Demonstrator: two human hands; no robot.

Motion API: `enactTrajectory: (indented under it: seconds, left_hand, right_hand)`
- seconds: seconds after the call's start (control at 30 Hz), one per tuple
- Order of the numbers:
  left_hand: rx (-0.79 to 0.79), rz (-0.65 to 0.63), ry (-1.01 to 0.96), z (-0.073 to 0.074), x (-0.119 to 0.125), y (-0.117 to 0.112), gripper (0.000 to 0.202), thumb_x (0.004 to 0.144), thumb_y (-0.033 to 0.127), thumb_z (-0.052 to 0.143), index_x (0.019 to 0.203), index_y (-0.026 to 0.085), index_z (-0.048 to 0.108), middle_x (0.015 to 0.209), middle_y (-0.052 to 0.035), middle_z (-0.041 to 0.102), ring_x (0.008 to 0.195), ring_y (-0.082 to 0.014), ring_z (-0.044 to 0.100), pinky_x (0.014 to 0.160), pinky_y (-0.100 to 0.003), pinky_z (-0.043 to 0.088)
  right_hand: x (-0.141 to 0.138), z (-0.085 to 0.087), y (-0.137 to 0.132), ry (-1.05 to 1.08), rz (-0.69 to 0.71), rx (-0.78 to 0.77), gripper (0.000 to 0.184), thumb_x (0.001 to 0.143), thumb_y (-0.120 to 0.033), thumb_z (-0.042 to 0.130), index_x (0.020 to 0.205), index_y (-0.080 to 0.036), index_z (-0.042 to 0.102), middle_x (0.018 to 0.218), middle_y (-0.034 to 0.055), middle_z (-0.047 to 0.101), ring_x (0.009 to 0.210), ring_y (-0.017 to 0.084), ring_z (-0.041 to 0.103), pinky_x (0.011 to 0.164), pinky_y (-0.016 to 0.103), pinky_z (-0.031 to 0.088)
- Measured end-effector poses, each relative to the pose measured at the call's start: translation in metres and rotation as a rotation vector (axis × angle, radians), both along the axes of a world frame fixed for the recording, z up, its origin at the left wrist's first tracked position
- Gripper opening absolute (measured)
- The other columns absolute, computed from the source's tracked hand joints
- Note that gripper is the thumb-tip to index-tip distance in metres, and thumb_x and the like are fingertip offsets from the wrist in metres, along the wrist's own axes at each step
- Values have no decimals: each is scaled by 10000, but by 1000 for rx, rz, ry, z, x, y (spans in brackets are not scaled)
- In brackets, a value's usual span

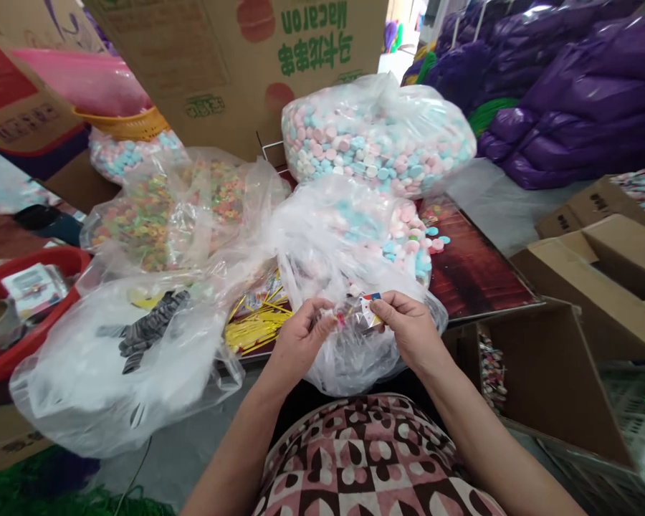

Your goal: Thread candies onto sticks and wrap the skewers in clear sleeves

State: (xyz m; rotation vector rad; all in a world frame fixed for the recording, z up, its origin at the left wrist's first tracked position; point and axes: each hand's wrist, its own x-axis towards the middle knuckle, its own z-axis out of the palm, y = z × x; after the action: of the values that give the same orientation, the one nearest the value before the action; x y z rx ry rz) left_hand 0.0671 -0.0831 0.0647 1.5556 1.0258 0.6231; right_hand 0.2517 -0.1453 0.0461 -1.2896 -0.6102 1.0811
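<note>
In front of me a small clear packet with a printed white, blue and red part is stretched between both hands. My right hand pinches its printed end between thumb and fingers. The packet's other end, by a small pink bit, is in the closed fingertips of my left hand. Below and behind lies an open clear plastic bag of pink, blue and white round candies. Left of it is a pile of yellow twist ties.
A full candy bag stands behind, before a cardboard box. To the left are bags of orange-green rings, a white bag with grey bundled strips, and a red basin. Open cartons stand right, below the table edge.
</note>
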Motion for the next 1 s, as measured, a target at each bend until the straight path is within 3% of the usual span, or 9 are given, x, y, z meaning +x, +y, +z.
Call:
enactTrajectory:
  seconds: [0.13,0.2,0.33,0.57,0.7,0.77,0.93,1.0]
  left_hand:
    - [-166,-17,-35,1,4,0,337,745,506,716,812,186,634,649,30,564,591,-113,476,558,-228,350]
    - [-155,7,-15,-1,5,0,364,749,536,705,737,186,607,582,40,524,547,-106,435,540,-229,331]
    - [-118,-6,-4,-6,7,-1,437,785,603,651,682,187,566,572,37,519,524,-99,386,536,-237,317]
    - [-120,31,-67,-15,11,-3,526,833,685,552,639,197,529,514,56,414,498,-102,362,556,-248,351]
    - [-70,9,-20,-11,12,-4,528,853,666,534,613,197,520,517,43,437,496,-105,360,531,-252,324]
    - [-40,-13,8,-7,12,-4,509,861,639,543,613,195,521,529,39,451,514,-107,385,544,-247,332]
    - [-83,-24,2,-8,13,-6,405,811,601,639,834,197,662,592,42,533,530,-105,416,528,-230,324]
    - [-85,1,-12,-14,13,-6,442,805,625,639,748,186,653,553,44,506,509,-96,387,522,-229,314]
  right_hand:
    - [2,-1,-3,-158,10,-28,429,716,-580,749,600,-192,605,478,-35,502,463,97,410,472,236,326]
    - [4,0,-5,-174,35,-23,433,735,-576,734,585,-192,603,487,-27,518,486,104,429,494,240,346]
    - [7,2,-5,-4,87,40,338,678,-507,802,727,-191,688,659,-1,654,591,125,540,587,251,437]
    - [3,1,-9,-118,6,-3,440,776,-587,700,604,-190,616,489,-31,512,476,99,420,484,241,342]
    - [4,9,-7,27,65,61,353,684,-521,799,802,-203,697,706,-1,662,618,128,564,572,244,459]
    - [5,10,-6,67,81,60,347,656,-502,815,776,-199,695,697,0,658,595,123,554,546,240,453]
    - [5,9,-7,-207,10,-14,441,773,-583,668,568,-199,597,436,-37,479,412,88,375,433,233,300]
    - [11,12,-7,-356,21,3,512,803,-594,627,488,-201,537,402,-32,442,414,90,372,442,237,300]
